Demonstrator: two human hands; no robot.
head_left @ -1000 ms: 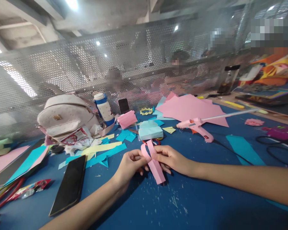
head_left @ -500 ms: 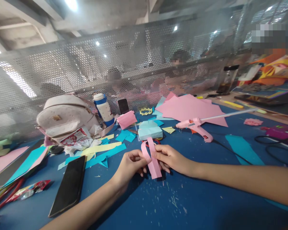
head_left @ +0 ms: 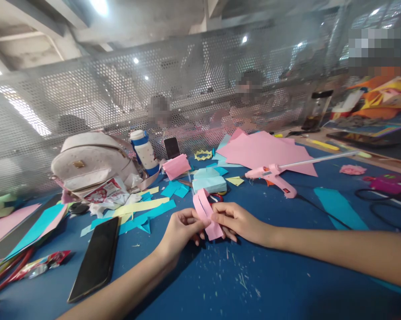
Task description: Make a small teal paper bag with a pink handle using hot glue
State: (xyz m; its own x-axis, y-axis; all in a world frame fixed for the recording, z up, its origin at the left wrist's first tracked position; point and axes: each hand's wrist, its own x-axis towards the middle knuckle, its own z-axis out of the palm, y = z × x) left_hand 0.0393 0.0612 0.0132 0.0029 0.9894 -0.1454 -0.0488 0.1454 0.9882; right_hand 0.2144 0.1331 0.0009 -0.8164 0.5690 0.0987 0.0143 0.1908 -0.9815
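A pink paper strip [head_left: 203, 205], bent into a loop with its ends brought together, is held between both hands just above the blue tabletop. My left hand [head_left: 183, 224] pinches its left side between thumb and fingers. From the right, my right hand [head_left: 238, 220] grips the same strip, thumb on top and some fingers hidden behind it. Right behind the loop lie red-handled scissors [head_left: 216, 198], partly covered, in front of a light blue folded paper box [head_left: 209, 181].
A pink glue gun [head_left: 275, 178] rests to the right, its cord trailing. Pink sheets [head_left: 267, 151] are stacked behind it. At left are a black phone [head_left: 95, 260], blue and yellow scraps [head_left: 147, 206], a backpack [head_left: 90, 162] and a bottle [head_left: 145, 151]. A perforated metal screen [head_left: 187, 89] stands behind.
The pink loop has tilted left and its two sides have drawn closer together. Its lower end is pulled up a little toward the fingers. Both hands stay nearly in place.
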